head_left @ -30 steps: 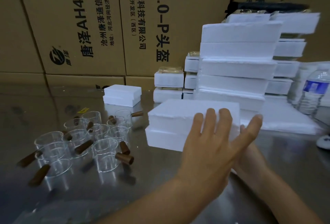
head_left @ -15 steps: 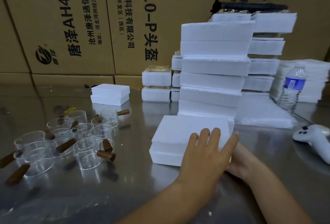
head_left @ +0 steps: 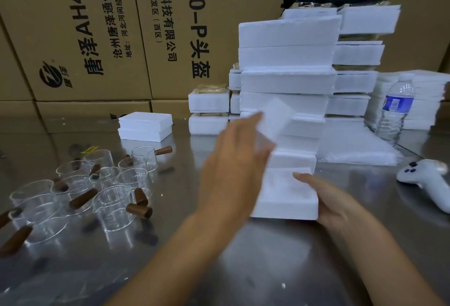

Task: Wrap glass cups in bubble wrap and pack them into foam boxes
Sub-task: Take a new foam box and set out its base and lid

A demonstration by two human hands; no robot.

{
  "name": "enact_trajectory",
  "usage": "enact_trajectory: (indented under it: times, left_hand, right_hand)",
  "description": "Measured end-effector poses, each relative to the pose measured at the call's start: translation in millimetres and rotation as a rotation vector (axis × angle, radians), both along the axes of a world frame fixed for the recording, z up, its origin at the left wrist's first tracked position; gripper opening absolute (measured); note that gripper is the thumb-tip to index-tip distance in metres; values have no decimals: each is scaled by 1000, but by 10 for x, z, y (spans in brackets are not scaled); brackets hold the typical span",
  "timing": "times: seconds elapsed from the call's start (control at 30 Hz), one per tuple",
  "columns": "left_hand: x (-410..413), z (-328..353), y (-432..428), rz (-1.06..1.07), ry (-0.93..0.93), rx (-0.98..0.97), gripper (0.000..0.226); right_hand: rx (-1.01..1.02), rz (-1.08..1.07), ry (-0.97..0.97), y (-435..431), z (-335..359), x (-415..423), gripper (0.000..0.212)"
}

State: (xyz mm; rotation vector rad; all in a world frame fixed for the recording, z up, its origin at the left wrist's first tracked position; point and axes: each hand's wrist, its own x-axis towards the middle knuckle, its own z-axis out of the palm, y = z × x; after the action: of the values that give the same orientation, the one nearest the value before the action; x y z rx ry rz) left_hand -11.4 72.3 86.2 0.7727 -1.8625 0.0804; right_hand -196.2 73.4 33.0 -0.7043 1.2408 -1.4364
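A white foam box base (head_left: 285, 196) sits open on the steel table (head_left: 219, 269) in front of me. My right hand (head_left: 326, 198) grips its right side, thumb on the inner rim. My left hand (head_left: 233, 162) holds the foam lid (head_left: 275, 120), lifted and tilted above the base; the lid is motion-blurred. Several glass cups (head_left: 107, 198) with brown wooden handles stand grouped at the left of the table. Sheets of bubble wrap (head_left: 353, 145) lie flat behind the box at the right.
A tall stack of foam boxes (head_left: 287, 74) rises right behind the open base, with more stacks (head_left: 360, 54) behind it. One closed foam box (head_left: 145, 126) lies at mid-left. A water bottle (head_left: 395, 110) and a white controller (head_left: 428, 181) are at the right. Cardboard cartons (head_left: 97, 37) wall the back.
The closed box was set down on the table; my left hand then lifted its lid up and tilted it, while my right hand moved to grip the base's right side.
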Motion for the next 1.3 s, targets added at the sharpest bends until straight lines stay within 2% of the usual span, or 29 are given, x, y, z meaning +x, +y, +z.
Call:
enact_trajectory:
  times: [0.13, 0.27, 0.37, 0.47, 0.57, 0.6, 0.7, 0.8, 0.87, 0.93, 1.0, 1.07, 1.13, 1.2, 1.27, 1.3]
  left_hand:
    - [436, 119, -380, -32, 421, 279, 33]
    - [723, 7, -683, 37, 681, 564, 35]
    - [815, -154, -772, 81, 747, 739, 39]
    - [811, -309, -745, 89, 739, 810, 33]
    - [769, -416, -728, 140, 740, 906, 24]
    - [753, -450, -714, 151, 723, 933, 20]
    - [739, -571, -675, 209, 532, 952, 12]
    - [757, -636, -670, 300, 299, 893, 15]
    - [776, -661, -682, 337, 178, 860, 18]
    - [776, -682, -684, 374, 78, 856, 18]
    - [758, -709, -678, 420, -18, 841, 22]
    - [736, -725, -653, 464, -74, 778, 32]
    - [691, -734, -587, 424, -36, 585, 39]
    - [605, -736, -452, 245, 17, 359, 36]
    - [471, -761, -317, 49, -60, 274, 33]
    - [397, -748, -234, -41, -156, 278, 37]
  right_hand:
    - [55, -173, 53, 45, 79, -143, 33]
    - [100, -193, 82, 113, 148, -279, 37]
    - [113, -211, 100, 140, 154, -330, 33]
    - [112, -265, 152, 140, 137, -371, 30]
    - [170, -325, 342, 146, 143, -420, 18]
    - [194, -346, 422, 151, 153, -424, 11]
    - [222, -412, 682, 155, 122, -482, 24]
    - [281, -421, 824, 161, 134, -474, 11]
    - [354, -395, 894, 142, 124, -470, 45]
    - [397, -378, 914, 125, 115, -452, 57]
    - [431, -383, 970, 116, 93, -445, 51]
    - [446, -466, 1121, 132, 95, -403, 40]
    - [275, -691, 1244, 150, 117, -342, 36]
    - [-89, -843, 1218, 166, 154, -203, 31]
    - [-358, -788, 1182, 148, 202, 34, 25]
    - [-443, -725, 1183, 128, 227, 180, 22]
